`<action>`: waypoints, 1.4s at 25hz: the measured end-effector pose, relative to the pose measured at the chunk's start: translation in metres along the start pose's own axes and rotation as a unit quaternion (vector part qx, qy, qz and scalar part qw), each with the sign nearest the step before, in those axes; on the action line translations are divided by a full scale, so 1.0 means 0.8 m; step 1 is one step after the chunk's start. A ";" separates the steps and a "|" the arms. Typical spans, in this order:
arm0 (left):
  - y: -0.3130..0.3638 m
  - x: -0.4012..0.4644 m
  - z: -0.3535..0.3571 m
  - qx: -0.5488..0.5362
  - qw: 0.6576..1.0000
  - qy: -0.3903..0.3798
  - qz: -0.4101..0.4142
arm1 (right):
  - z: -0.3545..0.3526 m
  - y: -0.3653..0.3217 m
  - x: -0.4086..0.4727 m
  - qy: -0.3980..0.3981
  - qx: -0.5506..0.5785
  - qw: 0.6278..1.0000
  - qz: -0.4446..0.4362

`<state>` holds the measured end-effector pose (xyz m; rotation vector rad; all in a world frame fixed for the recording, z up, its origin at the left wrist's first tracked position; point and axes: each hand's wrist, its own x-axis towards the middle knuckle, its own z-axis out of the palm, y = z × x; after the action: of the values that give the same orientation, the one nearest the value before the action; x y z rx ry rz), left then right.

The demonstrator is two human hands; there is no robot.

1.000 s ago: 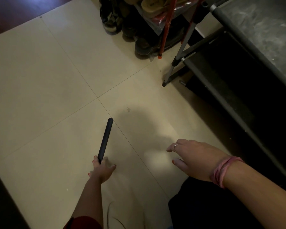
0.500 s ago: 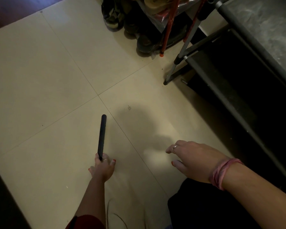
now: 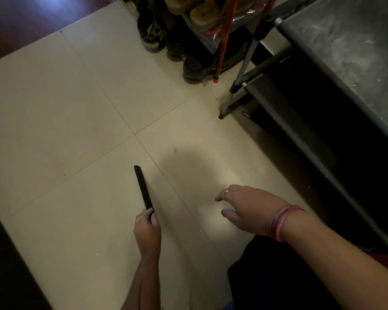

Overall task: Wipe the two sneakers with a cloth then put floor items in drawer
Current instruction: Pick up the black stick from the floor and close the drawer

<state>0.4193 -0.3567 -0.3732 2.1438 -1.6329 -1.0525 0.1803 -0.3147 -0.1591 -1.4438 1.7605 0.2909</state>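
Head view: left hand (image 3: 147, 231), grip curled round 1 end of a slim black stick (image 3: 143, 187) raised over the tiled floor (image 3: 54, 113). Right hand (image 3: 248, 205) hovering nearby, fingers bent downward, holding nothing. Shoes (image 3: 188, 44) heaped at the top, beside a metal rack (image 3: 305, 121).

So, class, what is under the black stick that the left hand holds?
Bare tile floor lies under the stick. The left hand covers its near end.
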 end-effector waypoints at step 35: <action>0.389 -0.562 -0.190 -0.078 0.733 -0.580 0.346 | 0.162 0.058 -0.667 0.618 0.742 0.199 0.165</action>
<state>0.2423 -0.0862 0.0930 0.4103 -2.3030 -2.2471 0.1989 0.1596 0.1214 0.7125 1.7412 -2.3752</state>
